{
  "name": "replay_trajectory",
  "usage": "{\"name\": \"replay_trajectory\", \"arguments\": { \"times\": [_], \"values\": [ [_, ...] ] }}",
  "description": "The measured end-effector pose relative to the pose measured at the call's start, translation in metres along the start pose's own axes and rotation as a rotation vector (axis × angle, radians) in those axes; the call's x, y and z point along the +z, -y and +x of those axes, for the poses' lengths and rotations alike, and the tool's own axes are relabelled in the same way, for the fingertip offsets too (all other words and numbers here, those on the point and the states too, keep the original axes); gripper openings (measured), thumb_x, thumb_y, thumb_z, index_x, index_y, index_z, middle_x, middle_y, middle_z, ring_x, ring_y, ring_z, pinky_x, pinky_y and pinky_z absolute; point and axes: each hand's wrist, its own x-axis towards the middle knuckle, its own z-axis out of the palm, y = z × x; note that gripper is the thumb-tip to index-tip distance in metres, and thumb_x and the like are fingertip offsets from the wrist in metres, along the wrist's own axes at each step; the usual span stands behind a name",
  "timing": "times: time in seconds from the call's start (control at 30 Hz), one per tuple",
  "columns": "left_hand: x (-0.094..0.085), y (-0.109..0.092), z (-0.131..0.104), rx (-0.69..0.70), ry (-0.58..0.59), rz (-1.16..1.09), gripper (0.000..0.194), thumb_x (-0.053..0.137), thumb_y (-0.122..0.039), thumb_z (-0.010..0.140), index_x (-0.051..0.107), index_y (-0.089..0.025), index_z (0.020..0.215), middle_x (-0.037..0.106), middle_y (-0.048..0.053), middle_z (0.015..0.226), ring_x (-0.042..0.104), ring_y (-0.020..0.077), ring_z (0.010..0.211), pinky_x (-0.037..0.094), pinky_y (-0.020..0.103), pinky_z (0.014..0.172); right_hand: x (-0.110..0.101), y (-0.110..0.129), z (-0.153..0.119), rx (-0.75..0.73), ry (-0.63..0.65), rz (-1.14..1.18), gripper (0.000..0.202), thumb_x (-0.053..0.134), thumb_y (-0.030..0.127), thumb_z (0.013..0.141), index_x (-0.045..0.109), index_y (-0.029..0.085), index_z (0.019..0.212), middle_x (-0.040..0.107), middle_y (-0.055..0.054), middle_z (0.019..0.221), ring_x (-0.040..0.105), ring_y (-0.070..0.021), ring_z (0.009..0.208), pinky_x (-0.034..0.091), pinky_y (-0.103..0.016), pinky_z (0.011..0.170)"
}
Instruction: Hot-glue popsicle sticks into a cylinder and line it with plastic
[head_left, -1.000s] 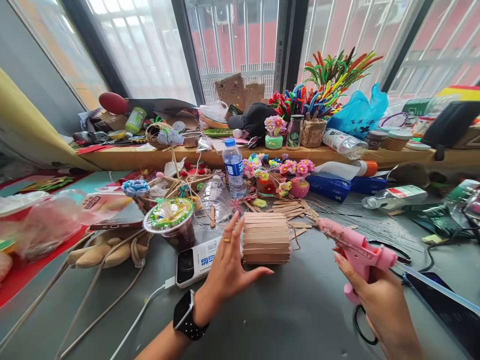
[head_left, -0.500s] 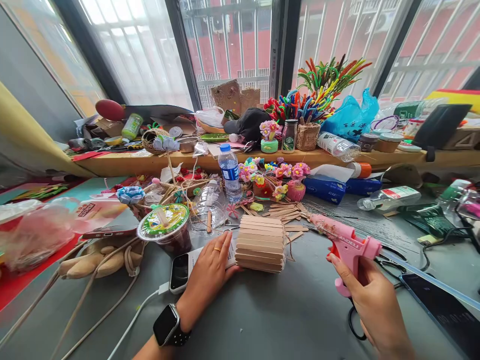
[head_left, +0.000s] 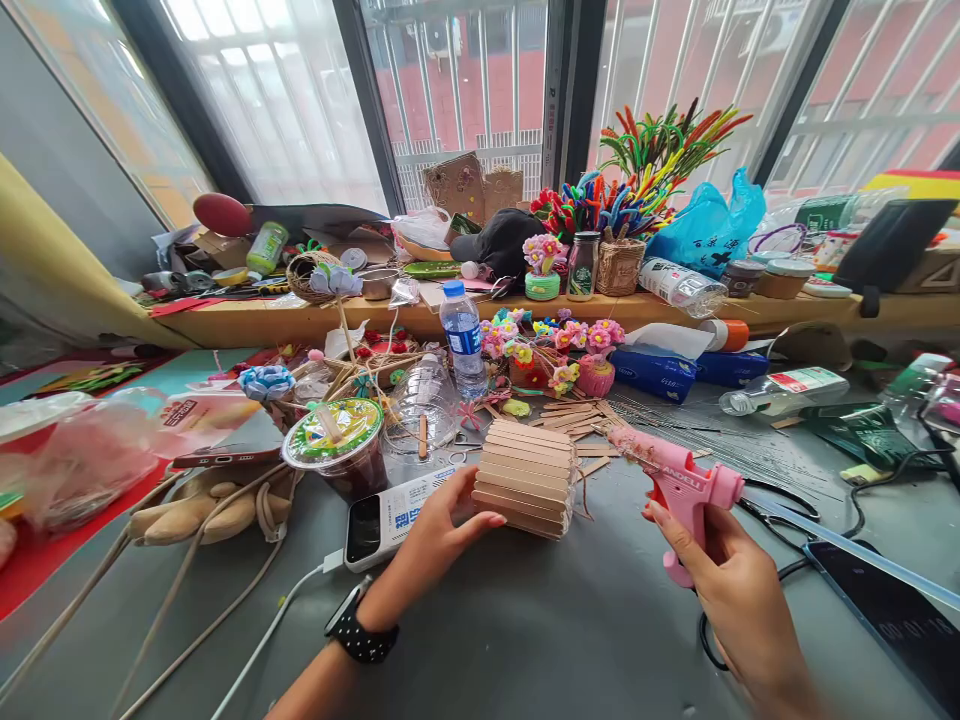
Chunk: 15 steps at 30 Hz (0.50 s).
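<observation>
A drum-shaped cylinder of wooden craft sticks (head_left: 525,478) lies on its side on the grey table. My left hand (head_left: 442,525) grips its left end, thumb at the front and the other fingers partly hidden at the end. A watch on a dark strap (head_left: 361,625) circles that wrist. At the right, my right hand (head_left: 739,590) is wrapped around the handle of a pink hot glue gun (head_left: 686,485). The gun's nozzle points left towards the cylinder, apart from it. Behind the cylinder lie loose craft sticks (head_left: 574,415).
A white power bank (head_left: 397,510) with a cable and a lidded drink cup (head_left: 334,450) stand at the left. Upright behind is a water bottle (head_left: 463,340). Scissors (head_left: 780,505) and a phone (head_left: 885,610) lie at the right. Clutter fills the wooden ledge (head_left: 420,322).
My left hand has shifted its fingers onto the cylinder's left end, and the cylinder has turned slightly. The glue gun has moved a little to the left in my right hand.
</observation>
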Motion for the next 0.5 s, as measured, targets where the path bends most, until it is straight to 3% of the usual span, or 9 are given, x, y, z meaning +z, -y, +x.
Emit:
{"name": "replay_trajectory", "arguments": {
  "times": [0.07, 0.17, 0.27, 0.4, 0.5],
  "values": [
    [0.008, -0.007, 0.005, -0.138, 0.063, -0.186, 0.034, 0.053, -0.038, 0.077, 0.056, -0.015, 0.101, 0.064, 0.008, 0.1, 0.06, 0.0208, 0.092, 0.049, 0.03, 0.078, -0.001, 0.001, -0.001, 0.003, -0.006, -0.028, 0.054, 0.061, 0.053, 0.06, 0.059, 0.017, 0.1, 0.063, -0.005, 0.083, 0.058, -0.0161, 0.066, 0.049, -0.025, 0.056],
    [0.023, -0.015, 0.01, -0.187, 0.056, -0.202, 0.031, 0.052, -0.039, 0.077, 0.062, -0.012, 0.086, 0.069, 0.007, 0.084, 0.063, 0.0205, 0.077, 0.051, 0.029, 0.067, -0.002, 0.002, -0.001, -0.022, -0.059, -0.106, 0.055, 0.056, 0.057, 0.062, 0.058, 0.018, 0.101, 0.065, -0.004, 0.082, 0.058, -0.0158, 0.061, 0.048, -0.027, 0.057],
    [0.036, -0.022, 0.01, -0.166, 0.005, -0.229, 0.031, 0.051, -0.038, 0.077, 0.063, -0.012, 0.09, 0.068, 0.006, 0.089, 0.063, 0.0202, 0.081, 0.051, 0.027, 0.068, -0.002, 0.003, -0.001, -0.072, -0.112, -0.178, 0.052, 0.047, 0.06, 0.068, 0.058, 0.019, 0.097, 0.066, -0.004, 0.081, 0.056, -0.014, 0.055, 0.047, -0.027, 0.056],
    [0.05, -0.028, 0.001, -0.076, -0.118, -0.15, 0.027, 0.052, -0.036, 0.077, 0.065, -0.013, 0.083, 0.07, 0.004, 0.083, 0.064, 0.0188, 0.076, 0.051, 0.026, 0.067, 0.001, 0.005, -0.001, -0.159, -0.12, -0.145, 0.047, 0.037, 0.059, 0.075, 0.057, 0.018, 0.084, 0.06, -0.002, 0.058, 0.053, -0.0127, 0.051, 0.042, -0.022, 0.049],
    [0.056, -0.027, -0.005, -0.048, -0.222, -0.063, 0.026, 0.053, -0.035, 0.077, 0.066, -0.013, 0.079, 0.07, 0.005, 0.08, 0.065, 0.0194, 0.074, 0.051, 0.026, 0.064, 0.001, 0.008, -0.002, -0.152, -0.158, -0.184, 0.046, 0.044, 0.062, 0.069, 0.056, 0.018, 0.078, 0.055, 0.0, 0.05, 0.051, -0.0135, 0.046, 0.04, -0.024, 0.045]
  ]
}}
